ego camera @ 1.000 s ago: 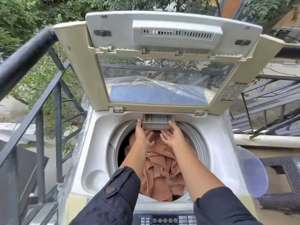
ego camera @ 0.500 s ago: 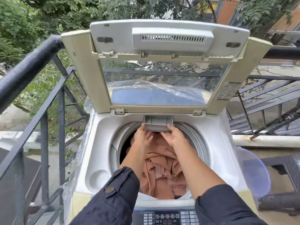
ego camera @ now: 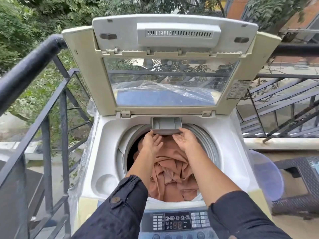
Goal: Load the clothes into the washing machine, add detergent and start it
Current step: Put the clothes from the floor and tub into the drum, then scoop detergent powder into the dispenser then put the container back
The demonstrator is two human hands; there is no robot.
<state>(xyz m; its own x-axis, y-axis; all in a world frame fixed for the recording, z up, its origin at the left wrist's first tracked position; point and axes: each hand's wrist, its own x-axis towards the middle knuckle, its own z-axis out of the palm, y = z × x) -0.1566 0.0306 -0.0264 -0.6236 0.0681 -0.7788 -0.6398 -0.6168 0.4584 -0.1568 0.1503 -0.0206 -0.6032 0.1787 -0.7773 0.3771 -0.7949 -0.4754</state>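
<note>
A white top-loading washing machine [ego camera: 229,144] stands in front of me with its lid [ego camera: 169,66] raised upright. Salmon-brown clothes [ego camera: 170,171] fill the drum. A grey detergent drawer [ego camera: 166,125] sticks out from the back rim over the drum. My left hand [ego camera: 152,141] touches the drawer's front left edge with its fingers spread. My right hand [ego camera: 185,140] touches the drawer's front right edge, palm up. Neither hand clasps anything. The control panel [ego camera: 177,223] with a lit display sits at the near edge.
A black metal railing [ego camera: 34,94] runs close along the left, and more railing [ego camera: 279,109] lies to the right. A translucent blue tub [ego camera: 265,176] stands by the machine's right side, next to a dark wicker chair [ego camera: 300,187]. Clear plastic wrap covers the machine's sides.
Both hands have moved forward from over the clothes to the drawer's front edge. The camera has tilted down, so the control panel shows more.
</note>
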